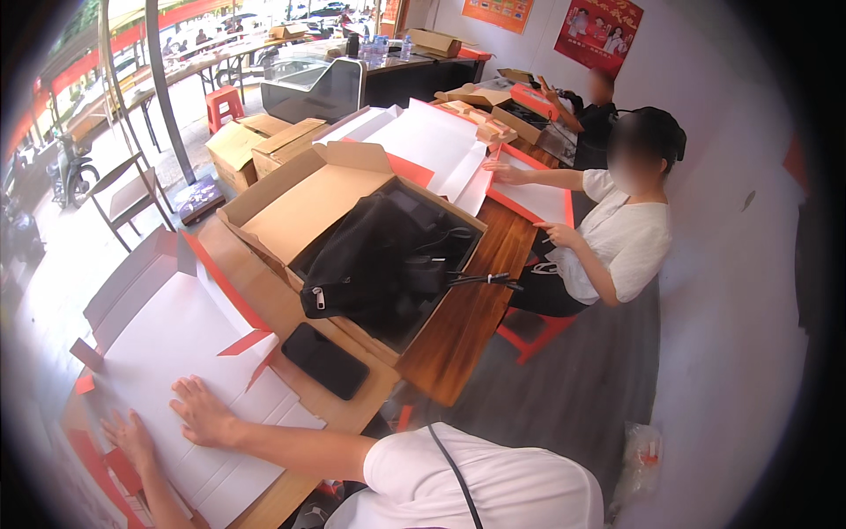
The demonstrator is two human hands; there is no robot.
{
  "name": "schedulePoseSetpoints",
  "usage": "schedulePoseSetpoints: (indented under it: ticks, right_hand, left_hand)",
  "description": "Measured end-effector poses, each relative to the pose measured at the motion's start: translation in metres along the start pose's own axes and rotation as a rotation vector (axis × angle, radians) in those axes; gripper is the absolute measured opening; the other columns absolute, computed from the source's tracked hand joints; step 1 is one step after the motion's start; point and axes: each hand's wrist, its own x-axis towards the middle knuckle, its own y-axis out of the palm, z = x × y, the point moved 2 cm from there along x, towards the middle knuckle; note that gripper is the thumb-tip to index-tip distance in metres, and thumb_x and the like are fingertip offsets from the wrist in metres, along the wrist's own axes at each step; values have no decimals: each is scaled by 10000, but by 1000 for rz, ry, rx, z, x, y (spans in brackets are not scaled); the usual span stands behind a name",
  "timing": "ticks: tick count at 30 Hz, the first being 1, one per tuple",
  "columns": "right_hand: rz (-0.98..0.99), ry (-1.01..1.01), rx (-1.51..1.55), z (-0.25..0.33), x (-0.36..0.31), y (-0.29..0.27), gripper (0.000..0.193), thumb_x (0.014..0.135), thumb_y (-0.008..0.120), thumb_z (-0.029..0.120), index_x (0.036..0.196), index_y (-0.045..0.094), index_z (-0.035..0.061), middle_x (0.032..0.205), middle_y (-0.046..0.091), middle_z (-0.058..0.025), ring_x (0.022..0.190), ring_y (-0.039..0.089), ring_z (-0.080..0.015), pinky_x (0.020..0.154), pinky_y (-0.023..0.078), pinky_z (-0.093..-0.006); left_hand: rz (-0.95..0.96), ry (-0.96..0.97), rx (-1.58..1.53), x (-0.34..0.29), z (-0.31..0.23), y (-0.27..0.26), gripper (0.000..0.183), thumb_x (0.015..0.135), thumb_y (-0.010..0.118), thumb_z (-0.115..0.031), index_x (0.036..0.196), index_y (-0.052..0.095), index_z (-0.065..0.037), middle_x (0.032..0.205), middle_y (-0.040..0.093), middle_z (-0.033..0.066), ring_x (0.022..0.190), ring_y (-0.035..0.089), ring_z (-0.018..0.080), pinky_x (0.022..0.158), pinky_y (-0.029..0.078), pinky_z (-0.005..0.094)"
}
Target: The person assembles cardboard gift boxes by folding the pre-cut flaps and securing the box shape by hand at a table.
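Note:
An unfolded cardboard box (pixel 176 326), white inside with orange-red flaps, lies spread at the near left of the table. My right hand (pixel 204 413) rests on its white face, fingers spread. Beside it, nearer the box's left edge, my left hand (pixel 130 439) lies with its fingers apart on the card by the fold lines. Neither hand grips anything. A black phone (pixel 325 361) sits on the table to the right of the flattened box.
An open brown carton (pixel 308 198) holds a black bag (pixel 383 256) and cables (pixel 485 279). Across the wooden table (pixel 449 353), a co-worker in a white top (pixel 617 229) handles an orange-rimmed box (pixel 536 189). Another person (pixel 595 123) sits farther back. A chair (pixel 128 194) stands left.

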Motion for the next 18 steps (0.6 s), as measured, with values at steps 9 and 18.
schedulePoseSetpoints:
  ticks: [9, 18]
  right_hand:
    - [75, 25, 51, 3, 1, -7, 530, 902, 644, 384, 1292, 611, 28, 1470, 435, -240, 1461, 336, -390, 1256, 206, -524]
    - [18, 17, 65, -1, 1, -18, 528, 867, 705, 309, 1301, 621, 20, 1407, 483, -209, 1406, 383, -366, 1227, 256, -520]
  left_hand:
    - [99, -255, -3, 29, -19, -6, 733, 1004, 436, -634, 1615, 361, -235, 1619, 306, 322, 1512, 281, 479, 1222, 259, 568]
    - [-229, -113, -26, 57, -23, -8, 435, 971, 593, -422, 1257, 685, -107, 1344, 601, 250, 1263, 580, 426, 1077, 469, 506]
